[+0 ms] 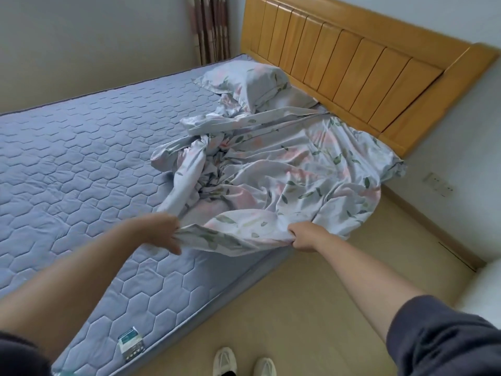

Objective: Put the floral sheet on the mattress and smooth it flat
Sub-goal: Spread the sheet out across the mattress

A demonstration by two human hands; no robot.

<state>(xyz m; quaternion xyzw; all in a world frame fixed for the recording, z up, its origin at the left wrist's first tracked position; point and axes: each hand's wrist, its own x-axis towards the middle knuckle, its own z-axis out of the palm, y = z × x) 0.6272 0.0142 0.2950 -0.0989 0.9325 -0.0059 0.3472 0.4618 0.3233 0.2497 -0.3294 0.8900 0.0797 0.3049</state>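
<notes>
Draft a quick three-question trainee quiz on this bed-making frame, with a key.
1. Short answer: at which end of the mattress does the pillow lie?
2. True or false: the floral sheet lies flat over the whole mattress.
3. Multiple choice: what do the left hand and the right hand grip? A) the pillow B) the floral sheet's near edge C) nothing

Key
1. The end by the wooden headboard.
2. False: it is bunched up near the headboard end, with most of the mattress uncovered.
3. B
</notes>
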